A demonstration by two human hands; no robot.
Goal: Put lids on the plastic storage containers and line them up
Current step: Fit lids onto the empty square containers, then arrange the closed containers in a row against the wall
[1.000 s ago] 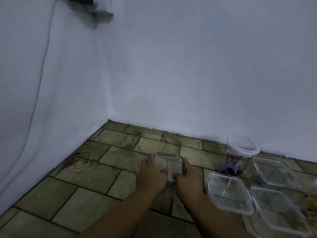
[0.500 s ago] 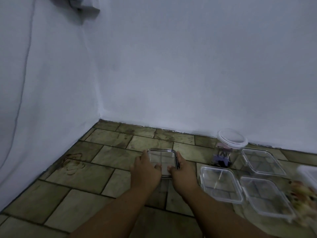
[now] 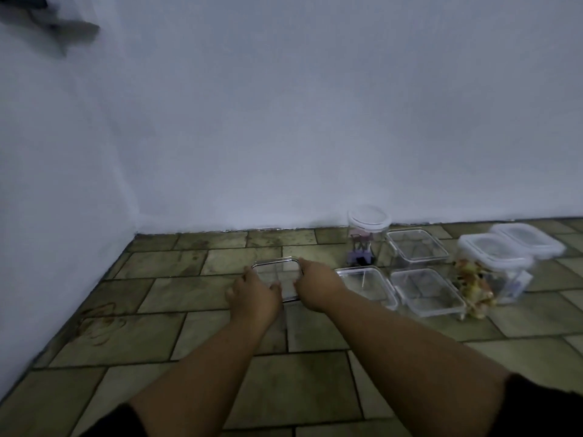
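A clear square container [image 3: 277,272] with a dark-rimmed lid sits on the tiled floor between my hands. My left hand [image 3: 252,294] presses on its left near corner and my right hand [image 3: 318,287] grips its right side. To the right lie three flat clear lidded containers [image 3: 367,283] [image 3: 427,291] [image 3: 416,247]. A round lidded jar [image 3: 367,238] with purple clips inside stands behind them. Two tall square lidded containers [image 3: 492,266] [image 3: 530,239] stand at the far right, the nearer one holding yellowish pieces.
White walls meet in a corner [image 3: 135,228] at the back left. The tiled floor [image 3: 157,335] stretches left of and in front of my hands. A dark object [image 3: 63,29] hangs on the left wall at the top.
The view has swung to the right, bringing the two tall containers into sight. My hands stay on the square container, which keeps its place on the floor.
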